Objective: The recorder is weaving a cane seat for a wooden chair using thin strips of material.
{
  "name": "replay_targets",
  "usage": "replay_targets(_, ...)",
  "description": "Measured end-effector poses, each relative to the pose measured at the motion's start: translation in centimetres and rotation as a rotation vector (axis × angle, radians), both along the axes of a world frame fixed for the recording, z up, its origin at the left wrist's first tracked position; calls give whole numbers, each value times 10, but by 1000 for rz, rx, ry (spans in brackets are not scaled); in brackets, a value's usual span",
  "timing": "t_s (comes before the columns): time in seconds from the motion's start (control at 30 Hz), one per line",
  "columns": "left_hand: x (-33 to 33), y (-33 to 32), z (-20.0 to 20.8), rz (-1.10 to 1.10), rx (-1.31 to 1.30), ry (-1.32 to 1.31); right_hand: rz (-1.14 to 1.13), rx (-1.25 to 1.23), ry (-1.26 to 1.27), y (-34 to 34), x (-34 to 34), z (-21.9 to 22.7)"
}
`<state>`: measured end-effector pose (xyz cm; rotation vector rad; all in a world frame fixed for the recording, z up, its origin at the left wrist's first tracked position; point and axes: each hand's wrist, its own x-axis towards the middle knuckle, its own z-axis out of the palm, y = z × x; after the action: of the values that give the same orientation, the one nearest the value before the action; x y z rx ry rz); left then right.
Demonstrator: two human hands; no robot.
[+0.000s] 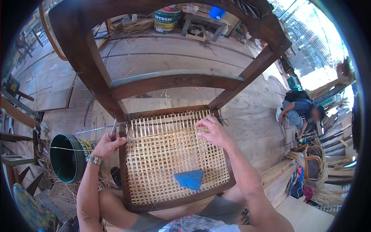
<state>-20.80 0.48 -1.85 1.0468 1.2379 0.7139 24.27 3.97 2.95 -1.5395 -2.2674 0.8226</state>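
A dark wooden chair frame (162,82) stands in front of me, its seat (170,158) partly woven with pale cane strips. My left hand (107,145) is at the seat's left edge, gripping a thin metal tool (114,128) that points up. My right hand (212,130) rests on the weave near the seat's far right, fingers pinching a cane strand (162,135) that runs across the seat toward my left hand. A blue triangular piece (189,179) lies on the woven part near me.
A green bucket (67,157) lies on its side at my left with loose cane around it. A paint can (167,19) and a small table (201,19) stand far back on the plank floor. Another person (303,112) crouches at the right among cane bundles.
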Motion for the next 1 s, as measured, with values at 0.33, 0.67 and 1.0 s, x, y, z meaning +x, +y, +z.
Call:
replay_targets(0.33,0,2,0,-22,16,-24,-11,-36,75,5,9,-3)
replay_targets(0.67,14,-3,28,-15,283,669,-764,108,220,-24,123,-16)
replay_targets(1.0,23,-21,26,91,346,828,-476,235,138,-50,63,-18)
